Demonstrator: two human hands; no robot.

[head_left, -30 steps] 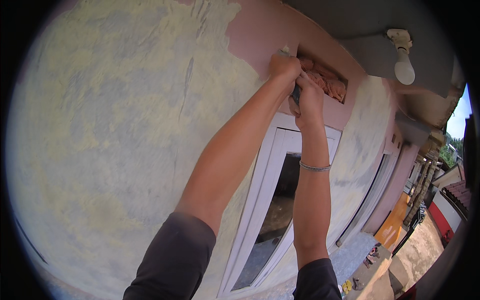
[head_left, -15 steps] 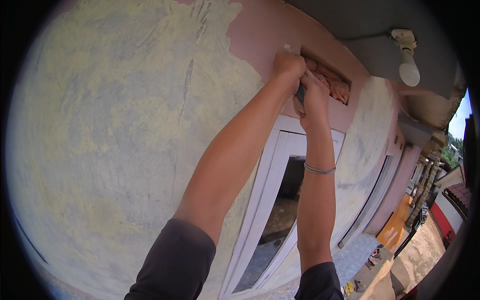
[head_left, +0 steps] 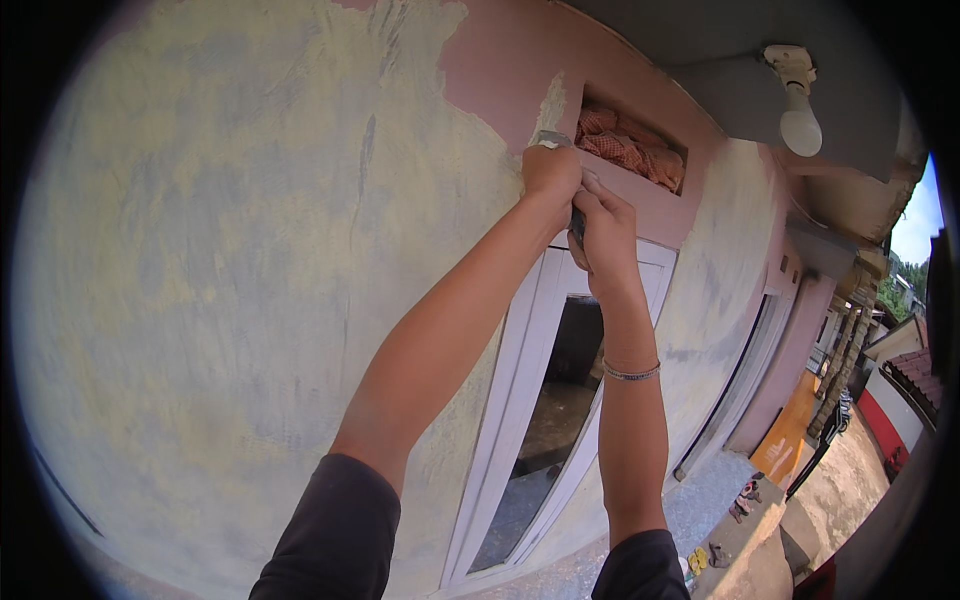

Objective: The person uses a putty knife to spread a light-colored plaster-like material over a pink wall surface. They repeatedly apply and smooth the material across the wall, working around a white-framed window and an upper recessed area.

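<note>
Both arms reach up to the pink strip of wall above the white window frame. My left hand (head_left: 552, 175) is closed just under a grey putty knife blade (head_left: 553, 138), which lies against the wall and carries pale paste. Pressed close on its right, my right hand (head_left: 608, 228) is closed around the lower part, where a dark piece of handle (head_left: 577, 224) shows. The fingers hide the middle of the tool. Above the blade runs a streak of cream putty (head_left: 552, 98), beside the vent opening (head_left: 600, 100).
Crumpled orange checked cloth (head_left: 630, 150) fills the vent opening. A light bulb (head_left: 800, 130) hangs under the eave at upper right. The white-framed window (head_left: 490, 400) stands below my hands. Broad pale putty covers the wall (head_left: 230, 300) at left. Footwear (head_left: 745, 497) lies on the ground at lower right.
Both hands have moved down and slightly left with the putty knife. A cream putty streak now shows above the blade, and more of the vent opening is uncovered.
</note>
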